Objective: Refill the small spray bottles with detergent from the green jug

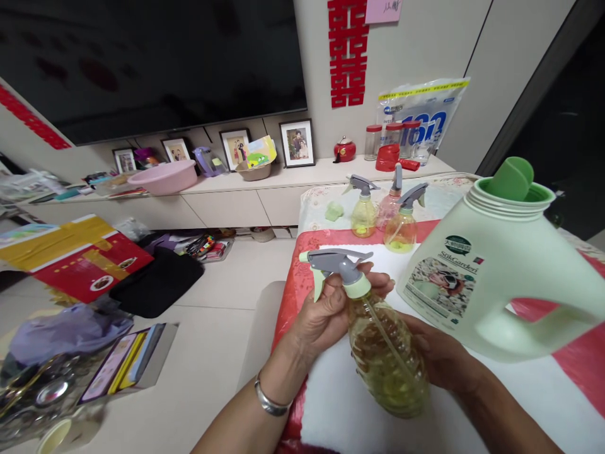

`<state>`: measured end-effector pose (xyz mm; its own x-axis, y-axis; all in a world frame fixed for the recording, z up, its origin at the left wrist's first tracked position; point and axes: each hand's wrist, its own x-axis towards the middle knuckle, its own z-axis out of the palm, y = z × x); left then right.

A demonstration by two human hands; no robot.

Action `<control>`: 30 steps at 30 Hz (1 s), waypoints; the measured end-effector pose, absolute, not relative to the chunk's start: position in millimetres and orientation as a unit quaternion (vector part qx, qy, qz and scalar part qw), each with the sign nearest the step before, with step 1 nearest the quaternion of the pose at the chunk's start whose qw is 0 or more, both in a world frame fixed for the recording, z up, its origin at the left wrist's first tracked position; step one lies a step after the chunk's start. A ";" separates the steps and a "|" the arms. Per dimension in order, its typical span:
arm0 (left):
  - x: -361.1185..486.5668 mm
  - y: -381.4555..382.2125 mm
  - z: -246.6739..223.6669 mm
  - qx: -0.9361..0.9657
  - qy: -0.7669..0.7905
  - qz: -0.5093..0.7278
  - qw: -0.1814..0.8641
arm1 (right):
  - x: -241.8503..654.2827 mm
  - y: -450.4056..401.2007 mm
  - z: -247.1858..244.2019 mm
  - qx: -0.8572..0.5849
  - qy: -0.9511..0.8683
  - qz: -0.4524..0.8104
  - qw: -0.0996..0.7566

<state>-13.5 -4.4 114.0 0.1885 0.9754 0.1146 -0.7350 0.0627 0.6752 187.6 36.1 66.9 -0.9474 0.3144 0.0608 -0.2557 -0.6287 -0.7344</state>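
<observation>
A clear yellowish spray bottle point(387, 359) with a grey and pale green trigger head is held tilted above the white cloth. My left hand point(331, 312) grips it at the neck, just under the trigger head, fingers curled behind. Around the lower body on the right side, my right hand point(439, 353) is closed; its fingertips are hidden behind the bottle. A dip tube shows inside. Just right of my hands stands a large pale green detergent jug point(477, 265) with a green scoop-like cap point(513, 180) in its mouth. Farther back stand a yellow spray bottle point(363, 214), a pink one point(388, 207) and an orange-yellow one point(401, 230).
A crumpled pale green piece point(334, 211) lies on the table's far left corner. Behind, a low cabinet point(227, 205) carries red-lidded jars point(373, 142), a red pot point(345, 149), picture frames and a pink basin point(165, 176). Boxes and bags sit on the floor at left.
</observation>
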 end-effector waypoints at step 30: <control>-4.2 -2.0 122.3 0.283 0.158 0.630 0.706 | 187.0 28.9 75.7 -0.068 -0.391 0.906 0.149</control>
<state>-4.2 -2.0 122.3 0.1567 0.9787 0.1326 -0.7996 0.0468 0.5987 187.0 28.9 75.7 -0.9461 0.3237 -0.0069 -0.2169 -0.6495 -0.7288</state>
